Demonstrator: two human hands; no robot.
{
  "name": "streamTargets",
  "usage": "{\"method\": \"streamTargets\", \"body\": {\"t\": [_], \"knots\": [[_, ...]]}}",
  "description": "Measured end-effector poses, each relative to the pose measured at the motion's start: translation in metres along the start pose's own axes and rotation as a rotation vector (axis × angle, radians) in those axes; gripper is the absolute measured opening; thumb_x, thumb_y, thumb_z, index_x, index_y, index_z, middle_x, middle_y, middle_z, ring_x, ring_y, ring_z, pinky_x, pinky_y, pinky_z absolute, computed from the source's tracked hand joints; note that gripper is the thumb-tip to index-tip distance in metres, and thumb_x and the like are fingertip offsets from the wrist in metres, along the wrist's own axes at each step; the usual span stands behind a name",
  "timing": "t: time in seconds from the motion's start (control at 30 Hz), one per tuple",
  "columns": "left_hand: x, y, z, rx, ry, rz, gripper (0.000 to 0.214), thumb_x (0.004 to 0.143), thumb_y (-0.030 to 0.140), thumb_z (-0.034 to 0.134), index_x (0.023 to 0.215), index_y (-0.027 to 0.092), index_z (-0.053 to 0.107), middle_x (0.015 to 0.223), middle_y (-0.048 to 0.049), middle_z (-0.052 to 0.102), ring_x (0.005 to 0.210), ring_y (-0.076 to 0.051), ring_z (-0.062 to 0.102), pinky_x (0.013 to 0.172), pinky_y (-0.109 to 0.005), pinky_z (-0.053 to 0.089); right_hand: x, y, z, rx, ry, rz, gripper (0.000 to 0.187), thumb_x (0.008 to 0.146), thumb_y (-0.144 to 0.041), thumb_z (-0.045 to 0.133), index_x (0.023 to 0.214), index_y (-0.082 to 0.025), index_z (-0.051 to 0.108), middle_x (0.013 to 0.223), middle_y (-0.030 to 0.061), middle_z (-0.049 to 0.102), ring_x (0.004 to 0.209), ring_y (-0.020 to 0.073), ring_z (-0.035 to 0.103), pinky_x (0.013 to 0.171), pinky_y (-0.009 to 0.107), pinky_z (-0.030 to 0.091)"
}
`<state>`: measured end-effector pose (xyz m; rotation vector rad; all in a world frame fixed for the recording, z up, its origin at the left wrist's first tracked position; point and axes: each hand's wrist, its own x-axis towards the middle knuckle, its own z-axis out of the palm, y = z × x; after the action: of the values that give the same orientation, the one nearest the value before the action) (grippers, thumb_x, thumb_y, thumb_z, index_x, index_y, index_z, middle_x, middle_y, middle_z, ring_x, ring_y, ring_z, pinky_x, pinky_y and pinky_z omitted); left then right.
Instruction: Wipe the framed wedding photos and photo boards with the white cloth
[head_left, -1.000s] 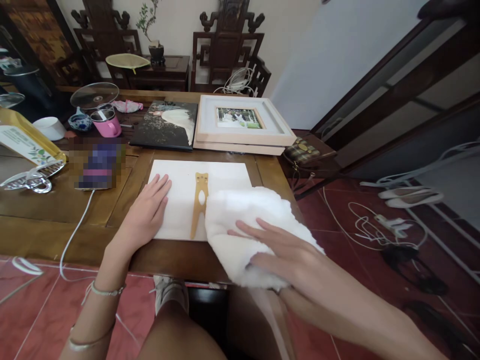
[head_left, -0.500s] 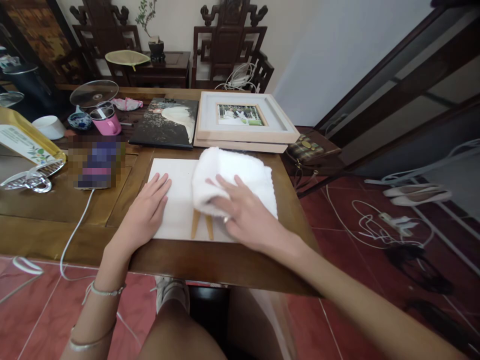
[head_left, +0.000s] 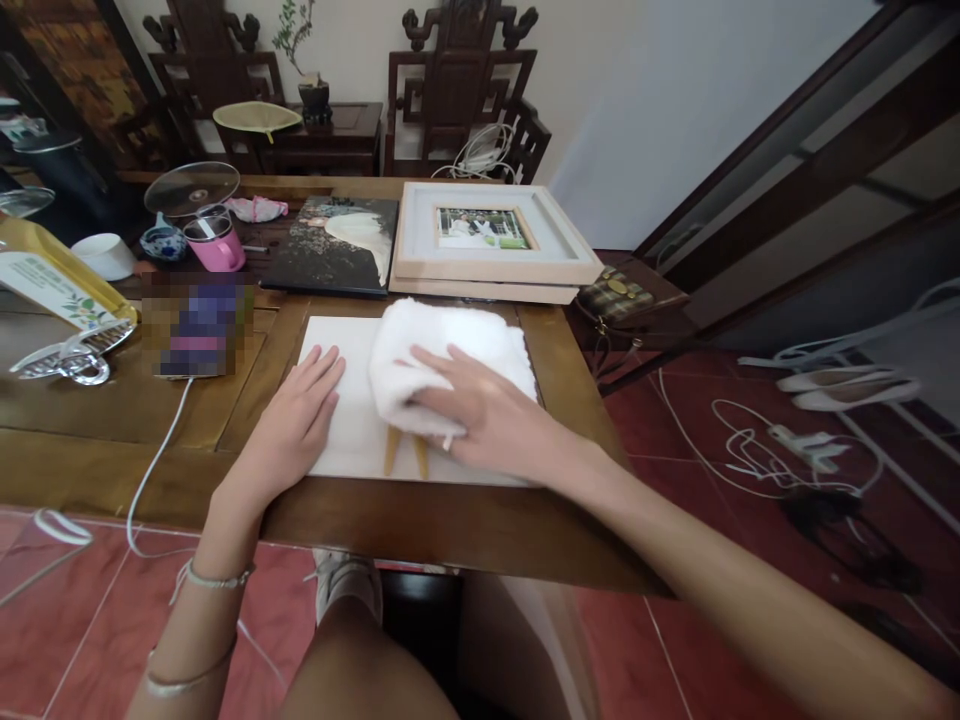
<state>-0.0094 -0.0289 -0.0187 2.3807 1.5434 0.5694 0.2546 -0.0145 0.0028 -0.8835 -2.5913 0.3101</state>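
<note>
A flat white panel (head_left: 351,440) lies on the wooden table near its front edge, with two tapered yellow-brown shapes showing on its lower part. My left hand (head_left: 296,415) rests flat on the panel's left side, fingers stretched out and holding nothing. On the right, my right hand (head_left: 491,410) grips a folded white towel (head_left: 465,335) and presses it on the panel. The towel hides much of the panel's middle and right part. The tips of some right fingers are tucked into the towel's fold.
Behind the panel lie a dark photo print (head_left: 330,245) and stacked light-wood picture frames (head_left: 495,270). Leftward are a pink mug (head_left: 225,248), a white cup (head_left: 103,257), a yellow bottle (head_left: 64,285), a silver hair claw (head_left: 75,360) and a pixelated device with a white cable (head_left: 154,470).
My right hand and the towel have shifted slightly left across the panel. My left hand stays in place on the panel.
</note>
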Motion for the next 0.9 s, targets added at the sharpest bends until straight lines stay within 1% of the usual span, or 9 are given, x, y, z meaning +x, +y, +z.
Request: {"method": "streamTargets", "body": {"t": [0.1, 0.2, 0.37, 0.47, 0.53, 0.6, 0.67, 0.8, 0.9], "knots": [[0.000, -0.001, 0.000, -0.009, -0.009, 0.007, 0.051, 0.102, 0.031, 0.029, 0.146, 0.012, 0.045, 0.158, -0.0130, 0.038, 0.150, -0.027, 0.025, 0.123, -0.051, 0.024, 0.026, 0.022, 0.008, -0.017, 0.036, 0.029, 0.039, 0.084, -0.015, 0.060, 0.122, -0.016, 0.065, 0.139, 0.0170, 0.060, 0.142, 0.0312, 0.039, 0.116, 0.058, 0.030], [0.000, -0.002, 0.001, -0.011, 0.001, 0.007, 0.050, 0.102, 0.031, 0.029, 0.146, 0.013, 0.045, 0.158, -0.0122, 0.038, 0.150, -0.027, 0.025, 0.123, -0.052, 0.024, 0.035, 0.018, 0.014, -0.058, 0.051, 0.038, 0.029, 0.091, -0.019, 0.054, 0.117, -0.016, 0.067, 0.136, 0.0171, 0.062, 0.141, 0.0343, 0.041, 0.113, 0.062, 0.031], [-0.001, -0.004, 0.002, -0.019, 0.009, 0.018, 0.050, 0.102, 0.030, 0.029, 0.147, 0.016, 0.044, 0.158, -0.0103, 0.039, 0.150, -0.027, 0.026, 0.122, -0.053, 0.025, 0.006, -0.038, 0.018, -0.073, -0.040, -0.078, 0.032, 0.079, -0.011, 0.061, 0.108, -0.019, 0.072, 0.145, 0.0177, 0.054, 0.142, 0.0400, 0.037, 0.112, 0.070, 0.026], [-0.001, -0.004, 0.001, -0.020, -0.001, 0.020, 0.050, 0.101, 0.029, 0.029, 0.146, 0.013, 0.045, 0.158, -0.0124, 0.038, 0.150, -0.027, 0.025, 0.123, -0.051, 0.025, -0.019, -0.071, 0.015, -0.004, -0.080, -0.150, 0.028, 0.075, -0.011, 0.065, 0.100, -0.019, 0.073, 0.148, 0.0171, 0.050, 0.143, 0.0407, 0.034, 0.115, 0.068, 0.022], [-0.001, -0.005, 0.001, -0.020, -0.007, 0.022, 0.050, 0.101, 0.028, 0.030, 0.146, 0.013, 0.045, 0.158, -0.0129, 0.038, 0.151, -0.027, 0.024, 0.123, -0.051, 0.025, -0.027, -0.079, 0.011, 0.046, -0.105, -0.175, 0.027, 0.075, -0.011, 0.065, 0.099, -0.019, 0.073, 0.149, 0.0147, 0.051, 0.144, 0.0383, 0.034, 0.117, 0.065, 0.020], [-0.001, -0.005, 0.000, -0.019, -0.011, 0.022, 0.050, 0.101, 0.027, 0.030, 0.147, 0.015, 0.044, 0.159, -0.0111, 0.037, 0.151, -0.027, 0.024, 0.122, -0.053, 0.025, -0.027, -0.074, 0.008, 0.085, -0.127, -0.180, 0.031, 0.075, -0.012, 0.064, 0.103, -0.020, 0.072, 0.149, 0.0125, 0.051, 0.144, 0.0354, 0.034, 0.118, 0.063, 0.021], [-0.001, -0.005, 0.000, -0.018, -0.013, 0.021, 0.050, 0.101, 0.027, 0.030, 0.148, 0.018, 0.044, 0.159, -0.0091, 0.037, 0.151, -0.027, 0.024, 0.122, -0.053, 0.025, -0.018, -0.059, 0.007, 0.087, -0.122, -0.166, 0.035, 0.077, -0.013, 0.061, 0.111, -0.020, 0.071, 0.150, 0.0119, 0.050, 0.145, 0.0332, 0.034, 0.118, 0.061, 0.023], [-0.001, -0.003, 0.001, -0.023, 0.004, 0.017, 0.050, 0.102, 0.029, 0.029, 0.148, 0.015, 0.044, 0.158, -0.0108, 0.039, 0.150, -0.027, 0.025, 0.123, -0.051, 0.025, 0.019, -0.016, 0.012, 0.000, -0.055, -0.072, 0.040, 0.079, -0.013, 0.060, 0.117, -0.019, 0.067, 0.146, 0.0149, 0.054, 0.143, 0.0319, 0.038, 0.116, 0.061, 0.027], [0.000, -0.002, 0.001, -0.025, 0.010, 0.012, 0.050, 0.101, 0.029, 0.030, 0.146, 0.013, 0.045, 0.157, -0.0120, 0.039, 0.150, -0.027, 0.025, 0.123, -0.050, 0.024, 0.048, 0.006, 0.017, -0.055, -0.022, 0.040, 0.033, 0.086, -0.019, 0.058, 0.118, -0.017, 0.066, 0.138, 0.0172, 0.061, 0.141, 0.0316, 0.041, 0.114, 0.060, 0.029]]}}
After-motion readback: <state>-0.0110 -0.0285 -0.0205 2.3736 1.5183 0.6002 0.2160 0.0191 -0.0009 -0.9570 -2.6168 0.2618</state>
